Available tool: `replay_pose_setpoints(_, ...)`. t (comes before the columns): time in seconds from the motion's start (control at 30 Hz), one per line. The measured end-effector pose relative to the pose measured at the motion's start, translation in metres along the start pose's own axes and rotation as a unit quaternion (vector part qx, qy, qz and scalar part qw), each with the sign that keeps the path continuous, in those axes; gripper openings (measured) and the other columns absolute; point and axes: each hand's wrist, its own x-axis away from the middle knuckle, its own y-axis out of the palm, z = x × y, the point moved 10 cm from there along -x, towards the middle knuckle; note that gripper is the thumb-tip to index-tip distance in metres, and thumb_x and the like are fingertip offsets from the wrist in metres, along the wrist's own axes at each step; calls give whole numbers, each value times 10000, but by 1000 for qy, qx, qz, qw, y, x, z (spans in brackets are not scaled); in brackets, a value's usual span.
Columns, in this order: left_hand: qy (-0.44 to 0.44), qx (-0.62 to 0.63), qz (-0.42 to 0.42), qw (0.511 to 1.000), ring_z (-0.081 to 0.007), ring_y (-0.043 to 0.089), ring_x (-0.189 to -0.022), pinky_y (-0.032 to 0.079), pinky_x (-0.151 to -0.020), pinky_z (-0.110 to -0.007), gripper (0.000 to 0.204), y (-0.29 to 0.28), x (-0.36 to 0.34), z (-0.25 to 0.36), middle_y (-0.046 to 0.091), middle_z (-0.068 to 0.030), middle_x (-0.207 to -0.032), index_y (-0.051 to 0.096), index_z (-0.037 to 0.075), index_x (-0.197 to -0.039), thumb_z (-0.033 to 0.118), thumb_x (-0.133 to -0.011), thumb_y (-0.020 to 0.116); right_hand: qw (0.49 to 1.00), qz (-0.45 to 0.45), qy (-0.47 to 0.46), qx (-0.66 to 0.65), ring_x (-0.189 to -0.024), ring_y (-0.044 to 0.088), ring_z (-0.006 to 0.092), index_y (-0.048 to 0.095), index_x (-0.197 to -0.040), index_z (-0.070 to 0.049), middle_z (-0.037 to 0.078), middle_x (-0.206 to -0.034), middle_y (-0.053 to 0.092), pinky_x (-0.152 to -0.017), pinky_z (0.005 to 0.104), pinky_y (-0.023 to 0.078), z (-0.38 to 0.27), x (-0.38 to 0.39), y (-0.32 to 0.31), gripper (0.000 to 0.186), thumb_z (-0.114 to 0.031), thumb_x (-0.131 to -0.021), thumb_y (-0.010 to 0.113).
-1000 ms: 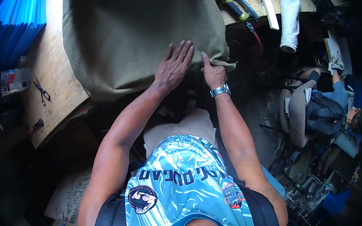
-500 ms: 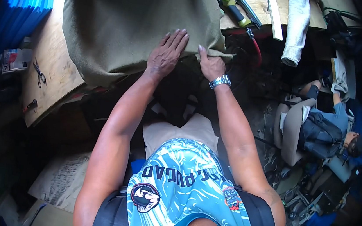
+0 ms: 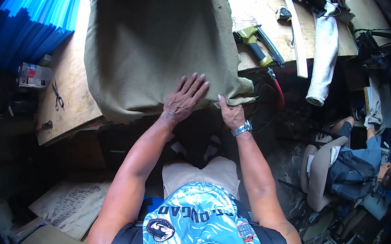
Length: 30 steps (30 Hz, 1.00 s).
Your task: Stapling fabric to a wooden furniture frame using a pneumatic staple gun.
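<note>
Left hand [image 3: 184, 99] flat, fingers nearly together, I rest it, in the head view, on olive-green woven cloth [image 3: 159, 56] spread over the pale wooden surface [image 3: 69, 73]; my right hand [image 3: 231, 114] clamps its near edge. Beside the cloth lies a green-and-black air tool [image 3: 250, 36].

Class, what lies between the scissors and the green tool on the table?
In the head view, the olive cloth lies between the scissors and the green tool.
</note>
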Motion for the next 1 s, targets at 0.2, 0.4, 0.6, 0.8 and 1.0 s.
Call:
replay_pose_setpoints(0.2, -65, 130, -45, 988, -300, 274, -1507, 184, -1228, -507, 859, -7, -16, -9, 337, -128, -1605, 399, 124, -1522, 559, -834, 673, 999, 13, 15, -47, -1072, 684, 348, 700, -1135, -20, 181, -1065, 736, -899, 420, 520, 18, -7, -3, 406, -378, -947, 664)
replay_pose_setpoints(0.4, -13, 197, -25, 980, -309, 271, -1506, 186, -1237, -471, 775, -14, -39, 4, 341, -148, -1595, 401, 26, -1489, 491, -909, 618, 997, -10, -15, -81, -1089, 676, 275, 650, -1229, -6, 139, -1161, 716, -938, 383, 510, -2, -12, -1, 380, -293, -979, 658)
replay_pose_setpoints(0.6, 19, 155, -22, 987, -309, 303, -1496, 183, -1237, -465, 821, -1, -35, 12, 353, -153, -1589, 365, 25, -1510, 461, -883, 666, 996, 17, -58, 58, -1064, 668, 363, 658, -1215, -9, 195, -1126, 709, -927, 437, 509, -12, 0, -8, 416, -359, -1001, 593)
replay_pose_setpoints(0.8, 33, 211, 3, 977, -276, 332, -1487, 146, -1241, -492, 826, -15, -29, 11, 401, -121, -1572, 416, 64, -1498, 472, -848, 720, 990, 2, -106, 95, -1044, 658, 409, 657, -1209, -22, 216, -1119, 700, -908, 465, 517, -12, 9, -6, 390, -339, -991, 597)
replay_pose_setpoints(1.0, 13, 284, 36, 958, -301, 468, -1389, 347, -1169, -458, 641, -12, -29, 3, 488, -121, -1497, 488, 80, -1437, 383, -906, 682, 996, -10, -84, -18, -1142, 642, 271, 603, -1295, -18, 141, -1233, 678, -977, 398, 490, 11, -4, 0, 399, -258, -982, 662)
